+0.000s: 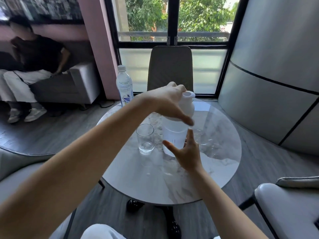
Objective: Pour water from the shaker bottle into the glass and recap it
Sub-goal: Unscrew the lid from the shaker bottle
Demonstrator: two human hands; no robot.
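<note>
A white translucent shaker bottle (174, 135) stands upright on the round marble table (215, 169), its white lid (187, 105) on top. My left hand (170, 102) reaches over from the left and wraps the lid. My right hand (186, 152) is at the bottle's lower body with fingers spread, touching or almost touching it. A clear drinking glass (145, 138) stands just left of the bottle and looks empty.
A plastic water bottle (124, 85) with a white cap stands at the table's far left edge. A chair (170, 66) faces me behind the table. A grey armchair (286, 209) is at my right. A person sits on a sofa (77, 83) at the far left.
</note>
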